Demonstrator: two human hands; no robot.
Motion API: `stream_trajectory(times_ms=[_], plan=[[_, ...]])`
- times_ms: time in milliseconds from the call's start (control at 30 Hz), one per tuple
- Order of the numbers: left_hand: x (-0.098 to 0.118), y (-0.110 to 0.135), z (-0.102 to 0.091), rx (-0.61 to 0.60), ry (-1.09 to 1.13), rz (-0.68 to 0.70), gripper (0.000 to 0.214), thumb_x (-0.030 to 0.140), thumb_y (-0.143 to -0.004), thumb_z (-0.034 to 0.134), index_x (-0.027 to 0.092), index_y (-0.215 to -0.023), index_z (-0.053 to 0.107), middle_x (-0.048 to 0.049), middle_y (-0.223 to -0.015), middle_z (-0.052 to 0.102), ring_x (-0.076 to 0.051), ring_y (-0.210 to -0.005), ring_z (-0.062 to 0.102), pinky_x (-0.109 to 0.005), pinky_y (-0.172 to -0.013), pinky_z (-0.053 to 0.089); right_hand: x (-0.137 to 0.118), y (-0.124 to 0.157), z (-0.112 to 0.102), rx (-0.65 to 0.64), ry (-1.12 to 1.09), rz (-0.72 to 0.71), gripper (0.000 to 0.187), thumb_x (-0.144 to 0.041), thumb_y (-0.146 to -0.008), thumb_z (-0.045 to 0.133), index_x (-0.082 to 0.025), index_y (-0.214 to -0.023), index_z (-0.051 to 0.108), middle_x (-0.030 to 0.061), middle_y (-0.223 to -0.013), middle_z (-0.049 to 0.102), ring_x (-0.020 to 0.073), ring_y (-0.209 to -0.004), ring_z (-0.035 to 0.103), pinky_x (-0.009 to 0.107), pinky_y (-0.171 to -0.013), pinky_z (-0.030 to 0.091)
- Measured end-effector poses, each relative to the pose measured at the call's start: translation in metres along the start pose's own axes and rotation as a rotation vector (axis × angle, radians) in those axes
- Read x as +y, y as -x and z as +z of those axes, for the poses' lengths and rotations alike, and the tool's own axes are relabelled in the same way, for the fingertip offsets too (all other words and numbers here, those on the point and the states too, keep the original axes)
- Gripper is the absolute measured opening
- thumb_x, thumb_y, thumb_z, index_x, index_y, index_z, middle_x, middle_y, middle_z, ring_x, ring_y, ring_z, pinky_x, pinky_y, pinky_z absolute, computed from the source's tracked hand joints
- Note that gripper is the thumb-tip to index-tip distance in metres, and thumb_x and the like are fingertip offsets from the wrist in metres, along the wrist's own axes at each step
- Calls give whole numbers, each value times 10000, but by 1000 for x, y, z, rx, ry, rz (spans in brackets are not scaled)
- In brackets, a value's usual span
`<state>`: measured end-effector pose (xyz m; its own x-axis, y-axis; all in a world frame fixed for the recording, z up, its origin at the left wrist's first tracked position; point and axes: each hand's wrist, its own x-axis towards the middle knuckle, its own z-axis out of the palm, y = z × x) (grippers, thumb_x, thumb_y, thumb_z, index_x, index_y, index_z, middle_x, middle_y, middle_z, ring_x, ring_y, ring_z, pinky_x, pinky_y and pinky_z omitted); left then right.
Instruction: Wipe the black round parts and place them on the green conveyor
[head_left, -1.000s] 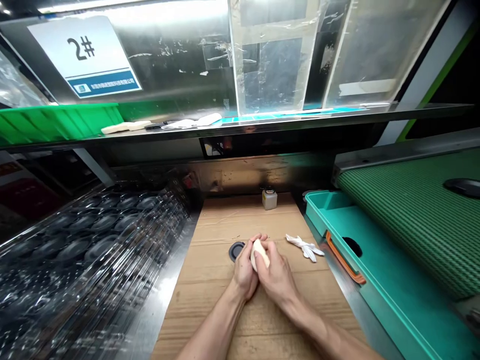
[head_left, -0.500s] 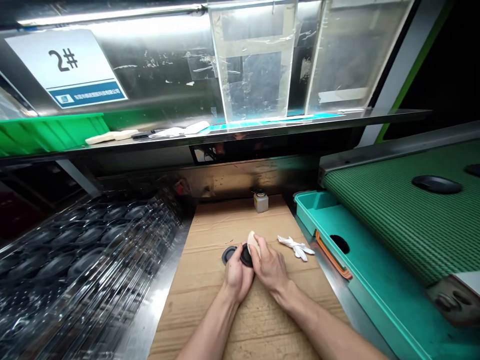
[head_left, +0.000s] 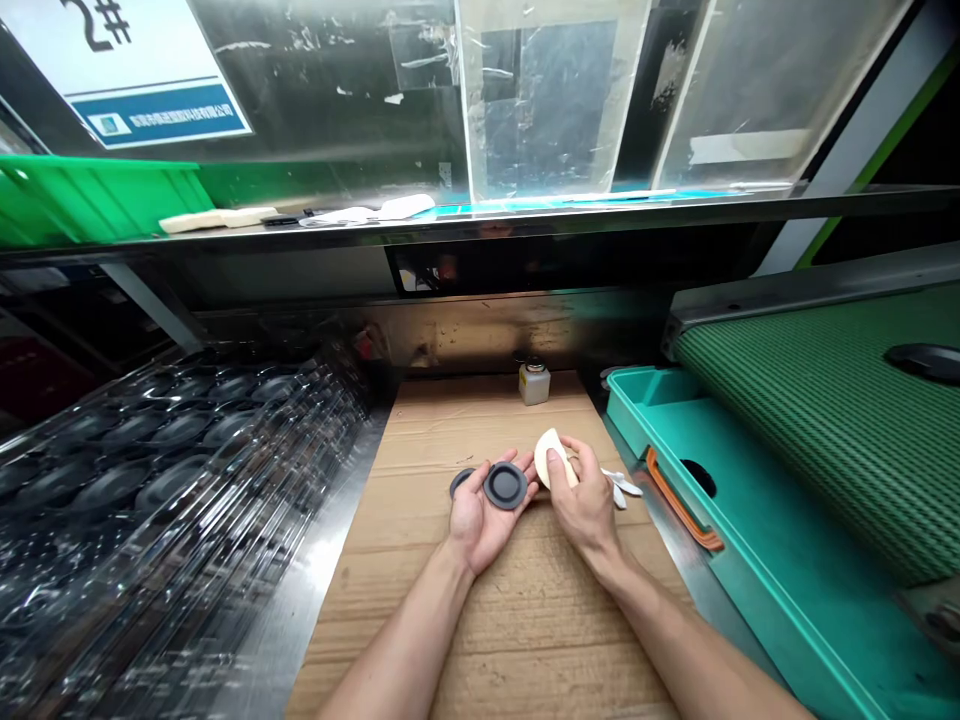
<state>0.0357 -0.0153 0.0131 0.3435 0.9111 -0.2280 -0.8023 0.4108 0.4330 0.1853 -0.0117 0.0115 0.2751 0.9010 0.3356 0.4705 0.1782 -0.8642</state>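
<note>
A round dark grey disc [head_left: 505,485] sits on the left hand [head_left: 484,522], fingers loose. Right of the disc, the right hand [head_left: 590,502] pinches a cream half-round pad [head_left: 550,458].

The white sign [head_left: 154,50] on the metal panel [head_left: 322,110], upper left, read "2#" in dark print, its characters reaching the view's top edge. A blue band [head_left: 120,103] along the sign's foot bore one line of white Chinese characters; the ending read "有限公司", the rest was too blurred. A pale square logo [head_left: 109,124] stood left of that line. No other text was legible.
</note>
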Motion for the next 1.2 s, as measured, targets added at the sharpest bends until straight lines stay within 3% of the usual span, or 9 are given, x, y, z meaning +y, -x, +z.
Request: stream_trajectory(times_ms=[133, 233, 333, 400, 467, 667, 767, 967, 1200], plan=[[-3, -1, 0, 19, -16, 46, 310, 279, -877, 519, 144, -1152, 571, -131, -1253, 601, -270, -1206, 532, -451, -1018, 431, -8, 9, 3, -248, -107, -50, 366, -420, -875, 501, -177, -1140, 571, 52, -852, 684, 163, -727, 629, 250, -661, 484], [-5, -1, 0, 40, -32, 45, 294, 285, -871, 539, 131, -1117, 584, -144, -1271, 587, -275, -1190, 543, -443, -1033, 413, -18, 10, -4, -625, -164, -91, 313, -364, -844, 535, -179, -1079, 624, 24, -846, 682, 137, -696, 609, 215, -614, 460], [-2, -1, -2, 59, -29, 34, 333, 310, -871, 540, 131, -1151, 557, -162, -1304, 558, -274, -1155, 568, -443, -999, 433, -20, -1, -21, -986, -180, -9, 277, -358, -791, 590, -176, -974, 692, 8, -819, 687, 133, -688, 598, 202, -590, 442], [2, -1, -4, 67, -25, 55, 352, 322, -870, 534, 140, -1171, 539, -165, -1292, 563, -269, -1103, 598, -437, -947, 464, -14, -12, -31, -1067, -217, 72, 273, -370, -756, 631, -172, -922, 718, 19, -852, 698, 148, -736, 610, 213, -623, 452], [7, 1, -5, 69, -9, 78, 368, 336, -872, 516, 145, -1186, 525, -171, -1266, 574, -270, -1055, 621, -431, -890, 488, -4, -23, -35, -977, -320, 145, 320, -398, -751, 640, -158, -948, 715, 40, -884, 705, 157, -752, 620, 224, -636, 458], [12, 15, 6, 2, -136, 147, 444, 300, -865, 485, 141, -1275, 423, -217, -1239, 581, -318, -1090, 606, -465, -830, 506, 25, -32, -15, -358, -374, 220, 481, -489, -785, 596, -107, -1074, 641, 94, -873, 707, 185, -714, 642, 257, -602, 479], [3, 22, 14, -5, -431, 289, 503, 291, -838, 583, 167, -1285, 388, -196, -1254, 580, -296, -1127, 587, -498, -925, 472, 29, -25, -5, -347, -232, 134, 430, -480, -799, 584, -141, -1055, 654, 85, -889, 714, 205, -773, 662, 279, -666, 508], [-22, 32, 16, -13, -1243, 876, 732, 239, -644, 811, 242, -1261, 417, -101, -1290, 547, -236, -1224, 510, -435, -1087, 375, 26, -17, -6, -374, -78, -23, 337, -433, -849, 532, -208, -1065, 659, 60, -1015, 706, 213, -939, 662, 299, -803, 517], [-30, 39, 19, -98, -1530, 977, 828, 311, -687, 783, 245, -1336, 274, -99, -1225, 586, -219, -1171, 555, -418, -1027, 449, 29, -18, -7, -396, -19, -26, 327, -422, -850, 544, -215, -1079, 652, 60, -1049, 699, 216, -984, 652, 304, -812, 516]])
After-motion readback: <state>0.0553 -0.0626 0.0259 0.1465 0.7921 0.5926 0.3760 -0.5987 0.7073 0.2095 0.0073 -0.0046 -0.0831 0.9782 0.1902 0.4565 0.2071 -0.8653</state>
